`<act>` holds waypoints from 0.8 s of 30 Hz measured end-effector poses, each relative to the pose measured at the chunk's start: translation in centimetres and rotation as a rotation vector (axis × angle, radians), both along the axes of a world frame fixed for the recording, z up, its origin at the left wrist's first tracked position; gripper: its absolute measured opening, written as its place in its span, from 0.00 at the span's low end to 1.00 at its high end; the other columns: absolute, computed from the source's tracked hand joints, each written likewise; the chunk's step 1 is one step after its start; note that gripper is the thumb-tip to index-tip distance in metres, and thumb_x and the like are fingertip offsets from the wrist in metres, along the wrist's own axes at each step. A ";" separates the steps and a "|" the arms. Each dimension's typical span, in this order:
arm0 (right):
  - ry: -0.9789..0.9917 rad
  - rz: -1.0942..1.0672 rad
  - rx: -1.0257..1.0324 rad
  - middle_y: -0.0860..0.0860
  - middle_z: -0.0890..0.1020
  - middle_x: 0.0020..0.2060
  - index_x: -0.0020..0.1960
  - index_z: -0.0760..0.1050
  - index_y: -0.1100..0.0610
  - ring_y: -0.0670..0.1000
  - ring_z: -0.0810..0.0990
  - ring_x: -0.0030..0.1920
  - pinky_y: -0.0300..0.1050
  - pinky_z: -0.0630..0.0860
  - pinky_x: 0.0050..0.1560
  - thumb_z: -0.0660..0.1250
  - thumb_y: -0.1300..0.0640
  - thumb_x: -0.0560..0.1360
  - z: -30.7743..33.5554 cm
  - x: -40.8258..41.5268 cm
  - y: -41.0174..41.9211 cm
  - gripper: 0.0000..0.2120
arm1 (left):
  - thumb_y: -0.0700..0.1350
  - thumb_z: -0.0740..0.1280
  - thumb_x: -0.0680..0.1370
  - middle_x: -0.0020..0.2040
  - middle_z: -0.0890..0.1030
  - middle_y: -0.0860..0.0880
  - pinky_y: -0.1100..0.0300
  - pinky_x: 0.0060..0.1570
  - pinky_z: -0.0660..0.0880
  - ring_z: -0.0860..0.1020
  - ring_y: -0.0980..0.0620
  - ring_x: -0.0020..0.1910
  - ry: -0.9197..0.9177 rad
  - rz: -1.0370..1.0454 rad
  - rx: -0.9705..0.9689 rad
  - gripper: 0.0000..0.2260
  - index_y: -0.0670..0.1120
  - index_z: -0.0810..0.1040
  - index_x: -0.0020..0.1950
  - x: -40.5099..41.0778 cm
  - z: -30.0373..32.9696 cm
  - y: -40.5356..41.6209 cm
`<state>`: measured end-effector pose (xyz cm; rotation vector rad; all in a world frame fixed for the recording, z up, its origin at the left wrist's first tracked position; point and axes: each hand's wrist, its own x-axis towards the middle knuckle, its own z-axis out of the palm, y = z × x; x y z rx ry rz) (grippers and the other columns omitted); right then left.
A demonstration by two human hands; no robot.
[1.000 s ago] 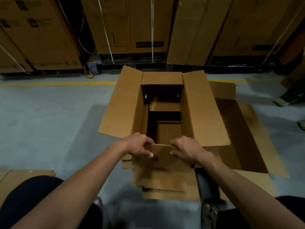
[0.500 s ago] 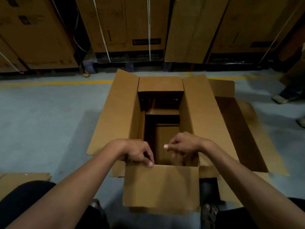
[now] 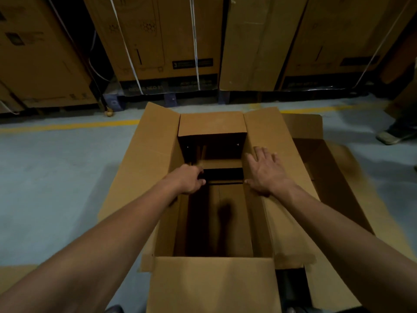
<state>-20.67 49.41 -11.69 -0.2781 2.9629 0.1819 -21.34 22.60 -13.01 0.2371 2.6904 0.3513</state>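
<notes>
A large brown cardboard box (image 3: 144, 168) stands open on the floor right in front of me, its four flaps folded outward. Its inside is dark, with a cardboard insert (image 3: 222, 164) across the far part. My left hand (image 3: 189, 180) reaches over the left rim with fingers curled round the top edge of the left wall. My right hand (image 3: 267, 171) lies flat with spread fingers on the right flap (image 3: 284, 213), near its inner edge. The near flap (image 3: 214, 285) hangs toward me.
A second open cardboard box (image 3: 336, 177) lies just right of the first. Tall strapped cartons (image 3: 162, 37) line the back wall behind a yellow floor line (image 3: 67, 126). Another person's shoe (image 3: 389, 137) is at the far right. A flat cardboard piece (image 3: 13, 274) lies at lower left.
Both hands let go of the near flap and moved forward: the left to the left wall's edge, the right flat onto the right flap. The near flap folded down toward me.
</notes>
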 end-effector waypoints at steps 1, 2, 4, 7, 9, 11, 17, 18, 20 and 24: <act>-0.003 0.000 0.007 0.61 0.48 0.85 0.85 0.50 0.53 0.65 0.46 0.84 0.68 0.50 0.82 0.69 0.39 0.79 0.0 -0.8 0.2 0.44 | 0.57 0.65 0.84 0.72 0.77 0.43 0.43 0.66 0.78 0.77 0.40 0.69 0.020 0.005 -0.018 0.26 0.50 0.69 0.81 -1.2 -0.2 0.5; -0.007 -0.004 0.004 0.60 0.46 0.85 0.85 0.48 0.53 0.65 0.44 0.84 0.68 0.49 0.82 0.68 0.39 0.79 -0.1 -1.4 0.3 0.45 | 0.57 0.65 0.85 0.75 0.75 0.43 0.43 0.68 0.77 0.75 0.40 0.71 0.039 0.003 -0.037 0.28 0.49 0.66 0.82 -2.4 -0.4 0.9; -0.014 -0.024 -0.028 0.60 0.44 0.85 0.85 0.46 0.53 0.64 0.42 0.84 0.68 0.47 0.82 0.68 0.37 0.79 -0.6 -2.4 0.6 0.47 | 0.55 0.65 0.85 0.80 0.69 0.43 0.43 0.72 0.73 0.70 0.40 0.77 0.060 -0.008 -0.071 0.30 0.48 0.62 0.84 -4.7 -0.8 1.8; 0.007 -0.088 -0.131 0.59 0.44 0.85 0.85 0.47 0.52 0.63 0.42 0.85 0.68 0.45 0.82 0.70 0.37 0.78 -1.6 -3.4 0.5 0.48 | 0.52 0.66 0.85 0.85 0.59 0.44 0.45 0.79 0.65 0.61 0.40 0.83 0.068 -0.020 -0.087 0.33 0.45 0.57 0.86 -7.5 -1.5 2.9; 0.037 -0.127 -0.204 0.58 0.46 0.85 0.85 0.48 0.52 0.62 0.43 0.85 0.68 0.45 0.82 0.71 0.39 0.78 -2.0 -4.1 0.0 0.47 | 0.53 0.65 0.85 0.87 0.54 0.43 0.45 0.81 0.60 0.57 0.40 0.84 0.072 -0.041 -0.110 0.35 0.43 0.53 0.86 -9.0 -2.1 3.5; 0.062 -0.155 -0.249 0.58 0.47 0.85 0.85 0.49 0.53 0.62 0.44 0.85 0.68 0.45 0.82 0.72 0.42 0.77 -2.3 -4.8 -0.4 0.47 | 0.54 0.65 0.85 0.87 0.48 0.43 0.44 0.81 0.59 0.55 0.38 0.84 0.057 -0.047 -0.119 0.36 0.43 0.50 0.87 -10.2 -2.7 3.8; 0.149 -0.204 -0.198 0.60 0.60 0.77 0.76 0.61 0.55 0.64 0.63 0.75 0.63 0.65 0.73 0.76 0.52 0.68 -3.0 -5.7 -1.4 0.42 | 0.54 0.64 0.85 0.88 0.44 0.49 0.38 0.78 0.65 0.54 0.39 0.84 0.239 0.038 -0.071 0.38 0.48 0.45 0.87 -11.0 -2.2 5.0; 0.161 -0.215 -0.197 0.59 0.62 0.74 0.73 0.63 0.55 0.64 0.65 0.71 0.61 0.68 0.70 0.76 0.52 0.67 -2.9 -5.8 -1.4 0.40 | 0.54 0.64 0.85 0.88 0.44 0.49 0.38 0.77 0.66 0.54 0.40 0.84 0.288 0.049 -0.063 0.39 0.49 0.44 0.87 -11.1 -1.9 5.1; 0.176 -0.235 -0.206 0.58 0.62 0.71 0.70 0.64 0.55 0.63 0.67 0.66 0.58 0.71 0.65 0.77 0.51 0.65 -2.8 -6.0 -1.6 0.38 | 0.52 0.65 0.84 0.87 0.43 0.49 0.39 0.77 0.67 0.54 0.40 0.84 0.382 0.073 -0.049 0.39 0.48 0.43 0.87 -11.7 -1.0 5.3; 0.198 -0.264 -0.238 0.57 0.63 0.69 0.70 0.64 0.53 0.62 0.67 0.63 0.56 0.72 0.59 0.78 0.54 0.67 -3.3 -6.5 -1.6 0.36 | 0.50 0.66 0.83 0.87 0.39 0.49 0.39 0.76 0.68 0.54 0.40 0.84 0.459 0.091 -0.068 0.41 0.47 0.43 0.87 -14.5 0.5 5.8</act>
